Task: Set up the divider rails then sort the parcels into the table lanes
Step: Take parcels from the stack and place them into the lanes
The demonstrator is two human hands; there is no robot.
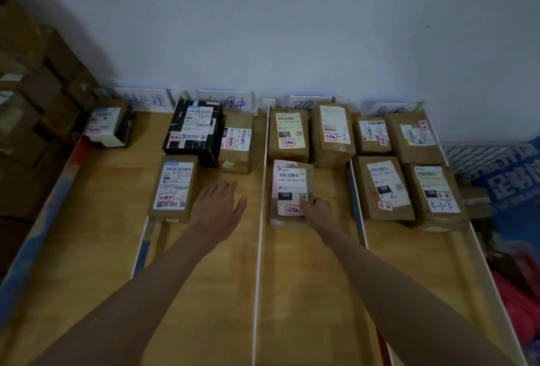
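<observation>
A wooden table (pixel 306 278) is split into lanes by white divider rails: one on the left (pixel 140 251), one in the middle (pixel 260 219), one to the right (pixel 358 211). Brown labelled parcels lie in the lanes. My right hand (pixel 317 209) holds the near right corner of a brown parcel with a white label (pixel 290 190) in the third lane. Hovering flat in the second lane, my left hand (pixel 219 205) has straight fingers and holds nothing, beside a brown parcel (pixel 174 187). A black parcel (pixel 194 130) lies further back.
Handwritten paper lane signs (pixel 146 100) stand against the wall at the back. Several parcels fill the right lane (pixel 409 167). One parcel (pixel 108 126) sits in the far left lane. Stacked cartons (pixel 32 108) stand left of the table; a blue printed bag (pixel 508 178) lies right.
</observation>
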